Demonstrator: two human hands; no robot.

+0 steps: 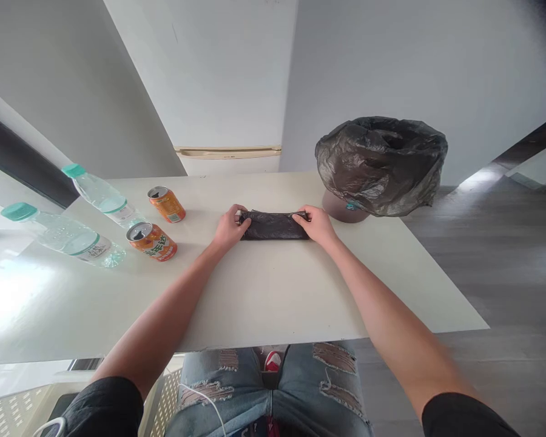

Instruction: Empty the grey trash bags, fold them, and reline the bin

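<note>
Black, the plastic bundle [277, 226] lay on the white tabletop [273, 291], ends pinched in my left grip [230, 228] and right grip [319, 226], with open room toward the near edge; orange cans [169, 207] sat leftward, a bag-draped bin [377, 176] just right, grey wall [382, 67] beyond.

Holding folded black plastic [275, 226] on the surface [273, 291], left hand [230, 226] at one end, right hand [318, 224] at the other. On the left, two orange cans [155, 244] by two clear bottles [68, 235]. On the right, a bin [339, 207] with a black bag [378, 173].
</note>
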